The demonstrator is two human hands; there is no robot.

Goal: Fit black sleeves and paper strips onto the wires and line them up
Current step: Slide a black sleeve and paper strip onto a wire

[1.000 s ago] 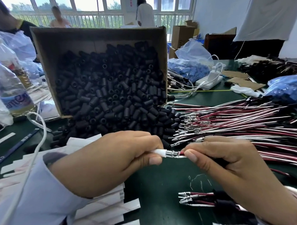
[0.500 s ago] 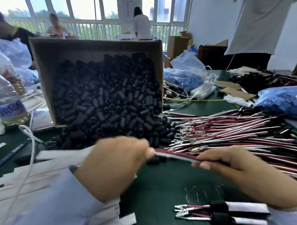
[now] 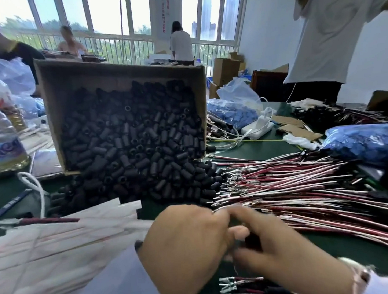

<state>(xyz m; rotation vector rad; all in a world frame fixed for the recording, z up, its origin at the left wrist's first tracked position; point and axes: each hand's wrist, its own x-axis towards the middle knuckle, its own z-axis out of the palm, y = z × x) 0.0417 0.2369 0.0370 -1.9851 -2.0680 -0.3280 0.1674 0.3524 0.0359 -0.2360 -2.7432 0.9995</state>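
At left lie paper strips [image 3: 60, 239]; behind them a cardboard box [image 3: 120, 74] spills black sleeves [image 3: 131, 144]. The left hand [image 3: 185, 250] and right hand [image 3: 280, 253] meet closely (too blurred to tell what they pinch). I judge a sleeve is going on; the next move calls for laying the wire by the finished wires [image 3: 239, 285]. The wire pile [image 3: 300, 187] crowds the right.

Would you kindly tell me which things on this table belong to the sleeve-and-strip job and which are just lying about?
For the job: black sleeves spilling from the cardboard box; paper strips; red and white wires; lined-up wires at the near edge.
Lying about: plastic bottle; white charger; bags of blue parts; cardboard scraps.
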